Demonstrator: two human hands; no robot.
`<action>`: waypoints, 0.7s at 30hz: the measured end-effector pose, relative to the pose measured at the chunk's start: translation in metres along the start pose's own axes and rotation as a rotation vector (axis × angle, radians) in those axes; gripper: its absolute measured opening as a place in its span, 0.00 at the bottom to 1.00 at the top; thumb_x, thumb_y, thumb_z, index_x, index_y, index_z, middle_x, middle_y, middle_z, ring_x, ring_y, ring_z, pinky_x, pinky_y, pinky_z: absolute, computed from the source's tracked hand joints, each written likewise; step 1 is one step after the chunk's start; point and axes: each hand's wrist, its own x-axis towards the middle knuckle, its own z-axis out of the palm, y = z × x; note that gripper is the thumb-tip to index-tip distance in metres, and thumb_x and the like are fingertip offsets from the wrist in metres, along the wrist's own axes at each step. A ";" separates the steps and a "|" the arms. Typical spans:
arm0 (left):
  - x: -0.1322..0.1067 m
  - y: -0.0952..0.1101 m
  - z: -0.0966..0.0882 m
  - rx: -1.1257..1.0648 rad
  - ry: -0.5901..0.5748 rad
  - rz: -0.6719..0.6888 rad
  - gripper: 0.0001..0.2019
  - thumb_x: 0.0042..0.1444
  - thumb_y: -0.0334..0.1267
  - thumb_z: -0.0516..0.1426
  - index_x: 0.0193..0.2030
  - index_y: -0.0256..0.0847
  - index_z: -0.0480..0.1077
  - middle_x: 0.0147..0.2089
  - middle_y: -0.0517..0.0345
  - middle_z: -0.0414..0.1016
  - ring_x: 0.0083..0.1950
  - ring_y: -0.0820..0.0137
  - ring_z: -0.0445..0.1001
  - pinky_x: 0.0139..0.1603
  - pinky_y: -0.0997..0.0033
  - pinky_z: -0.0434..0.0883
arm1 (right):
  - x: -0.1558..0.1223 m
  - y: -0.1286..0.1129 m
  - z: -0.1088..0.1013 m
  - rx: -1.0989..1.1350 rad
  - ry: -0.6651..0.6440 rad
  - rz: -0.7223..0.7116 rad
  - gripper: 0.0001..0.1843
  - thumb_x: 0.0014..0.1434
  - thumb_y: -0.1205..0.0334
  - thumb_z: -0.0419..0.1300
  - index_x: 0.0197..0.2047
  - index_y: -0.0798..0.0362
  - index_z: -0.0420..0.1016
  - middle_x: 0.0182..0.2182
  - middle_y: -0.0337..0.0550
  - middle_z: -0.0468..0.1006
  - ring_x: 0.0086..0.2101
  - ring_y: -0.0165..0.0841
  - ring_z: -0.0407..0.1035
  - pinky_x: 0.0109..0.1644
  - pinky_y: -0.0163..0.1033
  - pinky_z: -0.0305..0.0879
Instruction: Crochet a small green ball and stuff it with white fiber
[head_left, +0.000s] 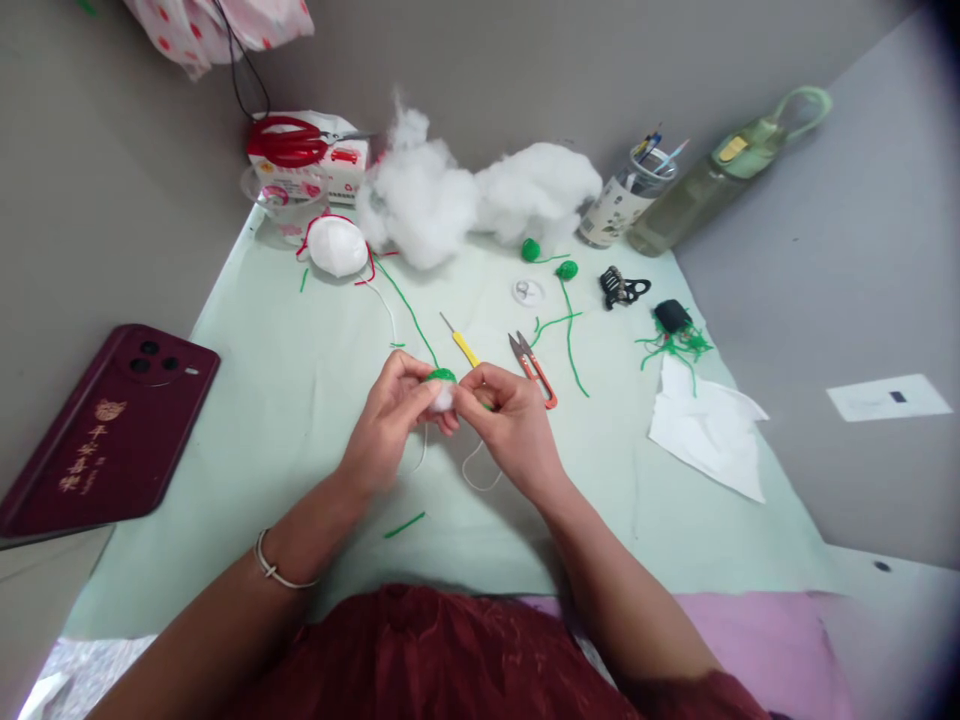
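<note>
My left hand (397, 405) is closed around a small green and white crochet piece (441, 376), green on top and white below. At its right side, my right hand (510, 415) pinches with thumb and forefinger; what lies between those fingertips is mostly hidden, though a bit of green shows. White yarn (481, 486) hangs in a loop below the hands. Just beyond them lie a yellow-handled crochet hook (465, 347) and orange-handled thread snips (533, 370). A green strand (409, 305) runs from the piece toward the back.
White stuffing (427, 195) is heaped at the back, near a white ball of yarn (337, 246) and red scissors (289, 141). Two small green balls (567, 270), a black hair claw (622, 287) and a bottle (720, 180) stand right. A phone (112, 430) is left.
</note>
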 end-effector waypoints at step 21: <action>0.007 -0.010 -0.003 0.174 0.156 0.146 0.06 0.57 0.31 0.63 0.36 0.42 0.69 0.29 0.65 0.70 0.28 0.75 0.68 0.30 0.75 0.69 | -0.010 0.010 0.013 -0.438 -0.007 -0.236 0.11 0.67 0.61 0.57 0.31 0.49 0.65 0.18 0.28 0.58 0.21 0.26 0.50 0.29 0.34 0.49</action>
